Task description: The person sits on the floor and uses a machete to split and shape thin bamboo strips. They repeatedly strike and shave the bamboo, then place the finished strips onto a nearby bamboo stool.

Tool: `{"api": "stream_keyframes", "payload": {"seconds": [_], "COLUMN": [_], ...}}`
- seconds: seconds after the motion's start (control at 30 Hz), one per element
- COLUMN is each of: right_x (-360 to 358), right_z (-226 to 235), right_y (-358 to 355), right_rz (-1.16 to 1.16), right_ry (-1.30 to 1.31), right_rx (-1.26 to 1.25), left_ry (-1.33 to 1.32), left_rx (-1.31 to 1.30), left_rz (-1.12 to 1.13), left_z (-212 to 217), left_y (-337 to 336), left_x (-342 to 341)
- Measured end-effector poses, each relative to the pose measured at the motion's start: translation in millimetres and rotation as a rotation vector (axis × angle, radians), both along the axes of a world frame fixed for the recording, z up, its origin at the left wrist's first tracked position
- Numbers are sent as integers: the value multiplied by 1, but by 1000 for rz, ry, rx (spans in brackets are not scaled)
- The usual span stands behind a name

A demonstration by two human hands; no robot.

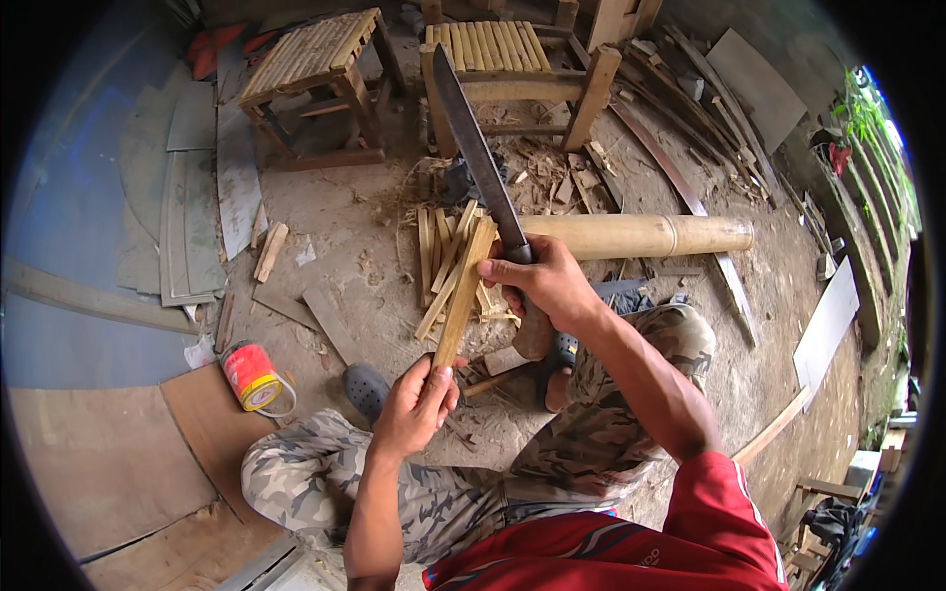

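My left hand (416,406) is closed around the lower end of a split bamboo strip (461,300), which slants up and away from me. A machete (477,153) with a long dark blade is gripped in my right hand (552,283), its tip pointing up and slightly left. My right thumb rests against the upper part of the strip, beside the blade's base. Behind and below the strip, several cut bamboo pieces (439,258) lie on the ground. A thick bamboo pole (631,235) stretches to the right behind my right hand.
Two bamboo-topped wooden pieces, a stool (310,54) and a low seat (488,47), stand at the back. A red and yellow can (252,376) sits on the left. Planks (690,108) and scraps lie at the far right; a pale board (826,325) is nearer.
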State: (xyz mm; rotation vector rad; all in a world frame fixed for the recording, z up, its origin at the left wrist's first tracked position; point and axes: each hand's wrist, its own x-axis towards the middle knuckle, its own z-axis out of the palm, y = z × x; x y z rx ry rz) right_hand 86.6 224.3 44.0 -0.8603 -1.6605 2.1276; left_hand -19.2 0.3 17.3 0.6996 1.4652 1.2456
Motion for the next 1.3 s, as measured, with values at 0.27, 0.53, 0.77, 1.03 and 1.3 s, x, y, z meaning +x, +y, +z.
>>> {"api": "stream_keyframes", "payload": {"seconds": [0.27,0.53,0.77,1.03,1.3], "right_x": [3,10,12,6,8], "right_z": [7,8,11,-11,-7], "right_y": [0,41,27,28,24], "right_rz": [-38,-416,-224,-144,-74], "right_ry": [-72,-3,-128,-96,-144], "right_rx": [-100,-11,164,208,287], "left_ry": [-93,-260,-71,276,419], "left_rx": [-9,-17,-84,-114,-106], "left_rz": [6,22,25,-23,-32], "left_z": [1,12,9,5,3], "left_y": [2,-5,-1,4,-1], "left_x": [-1,-15,-8,1,0]}}
